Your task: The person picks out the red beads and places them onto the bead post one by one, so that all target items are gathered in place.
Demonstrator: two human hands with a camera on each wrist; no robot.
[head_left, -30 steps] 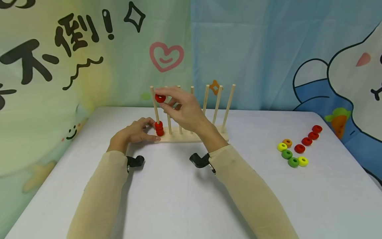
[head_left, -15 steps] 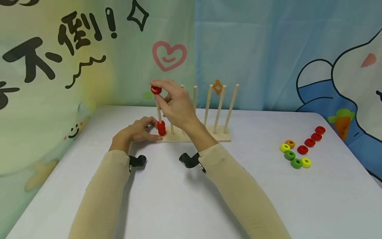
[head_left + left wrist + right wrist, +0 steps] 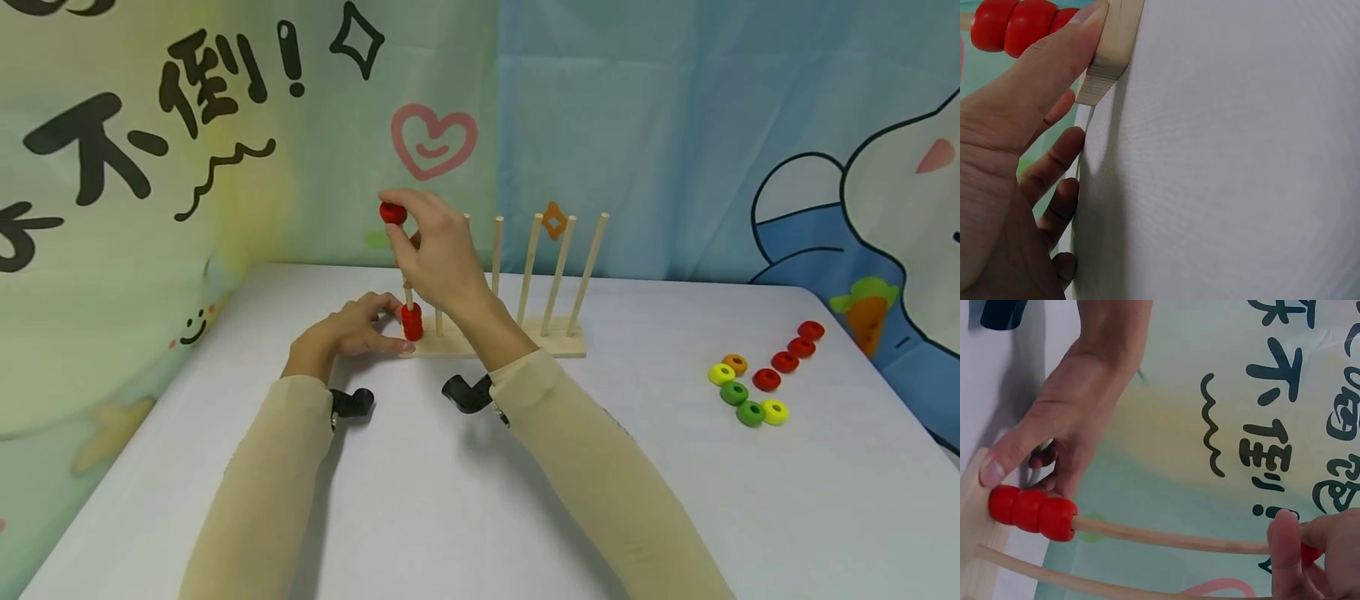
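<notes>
My right hand [image 3: 444,254] pinches a red bead [image 3: 393,213] between thumb and fingers at the top of the leftmost peg. In the right wrist view that bead [image 3: 1311,553] is mostly hidden by the fingers, at the peg's [image 3: 1172,537] upper end. Three red beads [image 3: 1034,512] are stacked at the foot of the same peg. My left hand [image 3: 356,329] holds the left end of the wooden peg rack [image 3: 525,346]. Its thumb [image 3: 1060,62] presses the base's edge [image 3: 1113,44], while the other fingers reach behind the stack.
Several loose beads lie on the white table at right: a row of red beads [image 3: 784,361], an orange bead [image 3: 736,364], yellow beads [image 3: 775,412] and green beads [image 3: 750,413]. More upright pegs [image 3: 558,275] stand along the rack. A printed curtain [image 3: 600,125] hangs behind.
My right hand has carried the red bead up and left, from beside the leftmost peg to its top. The left hand stays at the rack's end; the view has shifted slightly.
</notes>
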